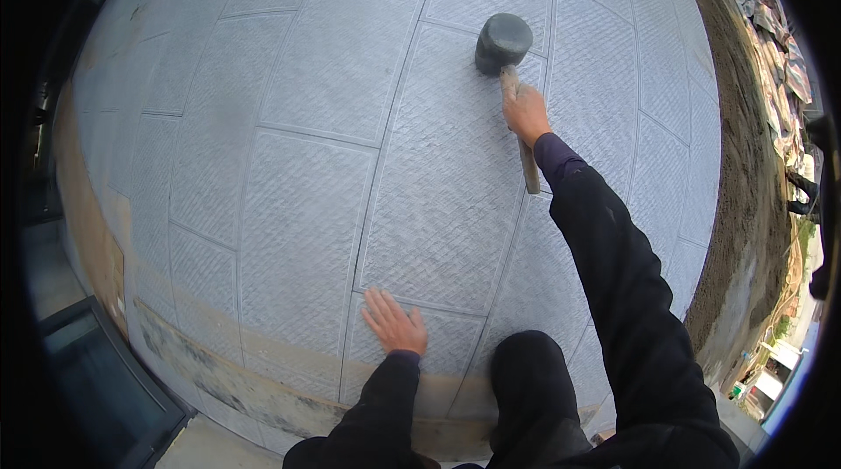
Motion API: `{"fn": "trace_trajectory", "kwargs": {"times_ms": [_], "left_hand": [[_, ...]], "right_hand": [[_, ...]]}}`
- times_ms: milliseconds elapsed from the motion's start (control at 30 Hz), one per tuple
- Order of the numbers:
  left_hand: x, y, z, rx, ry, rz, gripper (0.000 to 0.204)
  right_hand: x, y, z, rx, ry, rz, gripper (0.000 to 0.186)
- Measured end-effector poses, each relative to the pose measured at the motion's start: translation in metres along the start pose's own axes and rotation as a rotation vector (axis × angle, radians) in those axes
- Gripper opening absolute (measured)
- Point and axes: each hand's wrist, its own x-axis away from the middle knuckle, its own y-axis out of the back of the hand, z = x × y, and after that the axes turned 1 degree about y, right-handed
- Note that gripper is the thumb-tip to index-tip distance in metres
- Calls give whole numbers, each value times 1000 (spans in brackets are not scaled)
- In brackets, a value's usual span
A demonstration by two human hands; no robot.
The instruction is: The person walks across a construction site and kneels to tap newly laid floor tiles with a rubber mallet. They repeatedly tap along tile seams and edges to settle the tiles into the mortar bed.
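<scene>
Wrapped round the wooden handle of a rubber mallet point(504, 42) is my right hand point(526, 112), stretched out ahead and to the right. The mallet's dark grey cylindrical head is over a long grey paving slab point(447, 162); whether it touches the surface I cannot tell. The handle's lower end sticks out below my fist. My left hand point(394, 322) lies flat, fingers stretched, on a nearer slab close to the joint with the long one. Textured grooves cover the slabs, and thin dark joints run between them.
A wooden board point(236, 381) runs along the near left edge of the paving. Beyond the right edge lies a strip of bare brown soil point(745, 162), with crumpled sheeting point(780, 57) past it. A dark-framed glass panel point(101, 381) is at the lower left. My knee point(533, 373) rests near the slabs.
</scene>
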Motion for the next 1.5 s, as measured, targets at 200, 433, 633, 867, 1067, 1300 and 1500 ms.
{"fn": "trace_trajectory", "kwargs": {"times_ms": [200, 433, 633, 867, 1067, 1300, 1500], "left_hand": [[-3, -4, 3, -8, 9, -19, 86], [3, -12, -15, 26, -27, -60, 79], [28, -1, -33, 42, -19, -12, 79], [11, -43, 23, 2, -35, -43, 82], [44, -51, 55, -14, -11, -12, 81], [57, -41, 78, 44, 35, 48, 82], [80, -30, 97, 118, -33, 10, 81]], "right_hand": [[-3, -10, 30, -17, -13, 42, 76], [4, 18, 11, -32, -18, 52, 72], [13, 25, -10, 49, 87, 19, 79], [45, 1, -12, 69, -134, 131, 78], [96, 7, -20, 120, -24, 167, 67], [226, 13, -56, -19, -82, 208, 64], [445, 88, -77, 119, -106, 223, 40]]}}
